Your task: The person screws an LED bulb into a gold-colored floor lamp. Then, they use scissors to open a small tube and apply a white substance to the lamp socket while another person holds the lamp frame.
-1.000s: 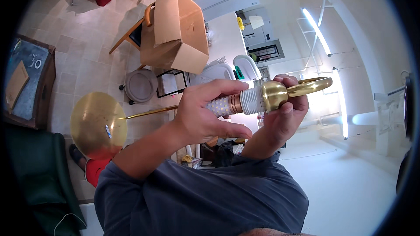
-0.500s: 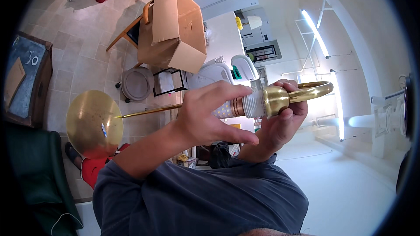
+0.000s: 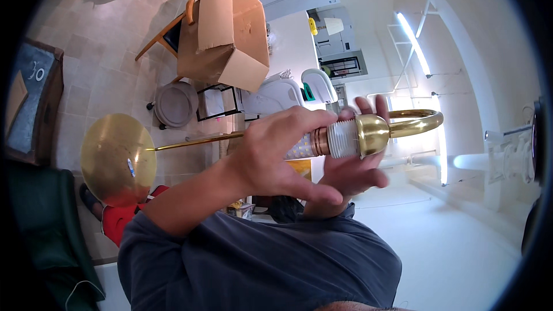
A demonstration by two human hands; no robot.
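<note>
A brass floor lamp lies sideways across the head view, its round base (image 3: 118, 158) at the left. Its curved neck (image 3: 423, 121) ends in a brass socket cup (image 3: 373, 136) at the right, with a white threaded collar (image 3: 344, 139). Next to the collar is an LED corn bulb (image 3: 300, 148) with a copper-coloured end. My left hand (image 3: 259, 152) is closed around the bulb, its index finger and thumb stretched toward the collar. My right hand (image 3: 351, 175) is behind the collar and cup, fingers spread and slightly blurred; the cup hides part of it.
An open cardboard box (image 3: 216, 34) sits on a wooden chair (image 3: 164, 34). A round grey stool (image 3: 174, 105) on casters is close by. A green armchair (image 3: 49, 224) and a dark chest (image 3: 34, 98) are at the left, and lit tube lights (image 3: 413, 46) at the right.
My right hand has loosened from the brass cup and spread its fingers, shifting slightly left. The left hand stays at the bulb. The view has shifted slightly.
</note>
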